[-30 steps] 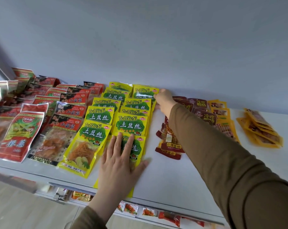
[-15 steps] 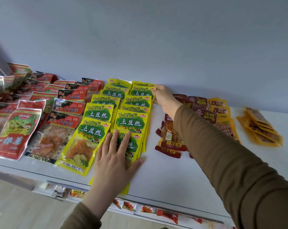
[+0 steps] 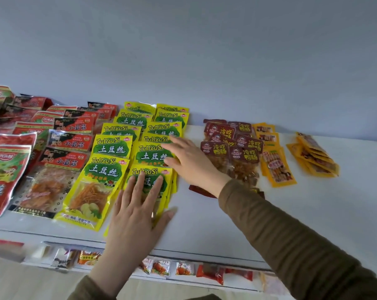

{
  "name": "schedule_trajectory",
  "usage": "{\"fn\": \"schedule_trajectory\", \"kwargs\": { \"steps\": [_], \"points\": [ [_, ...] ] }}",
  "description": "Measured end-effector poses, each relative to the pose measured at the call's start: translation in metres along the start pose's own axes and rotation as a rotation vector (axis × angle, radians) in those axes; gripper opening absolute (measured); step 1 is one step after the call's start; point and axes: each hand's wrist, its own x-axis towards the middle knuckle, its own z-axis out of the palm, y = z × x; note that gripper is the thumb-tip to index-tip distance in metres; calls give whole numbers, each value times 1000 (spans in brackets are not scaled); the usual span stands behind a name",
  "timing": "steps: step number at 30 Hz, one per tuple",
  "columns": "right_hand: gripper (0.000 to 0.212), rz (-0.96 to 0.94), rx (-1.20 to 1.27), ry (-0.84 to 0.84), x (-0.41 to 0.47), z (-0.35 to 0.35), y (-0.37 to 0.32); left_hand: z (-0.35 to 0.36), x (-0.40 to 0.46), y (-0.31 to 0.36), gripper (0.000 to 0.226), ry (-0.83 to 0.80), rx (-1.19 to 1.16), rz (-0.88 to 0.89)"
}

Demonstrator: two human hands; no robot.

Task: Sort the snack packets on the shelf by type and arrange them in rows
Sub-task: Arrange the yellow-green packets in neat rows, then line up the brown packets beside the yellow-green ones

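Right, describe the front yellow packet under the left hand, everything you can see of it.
The front yellow packet is a glossy plastic pouch with a green cloud-shaped label reading TuDouSi above white Chinese characters. It lies flat at the near end of the right yellow row, on top of similar packets whose edges show along its right side. The left hand rests flat on it, fingers spread, covering its lower half. It sits on the white shelf.

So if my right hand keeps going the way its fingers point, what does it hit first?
Probably the yellow packets further up the right-hand row: the right hand points up-left over them, though its height above them is unclear.
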Motion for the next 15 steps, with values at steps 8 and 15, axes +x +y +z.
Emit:
{"fn": "schedule_trajectory", "kwargs": {
  "steps": [8, 15],
  "points": [
    [32, 319, 111, 436, -55, -61, 73, -17, 33, 48, 74, 6, -81, 129],
    [60, 220, -103, 106, -74, -65, 112, 9, 135, 121, 58, -35, -129, 214]
  ]
}}
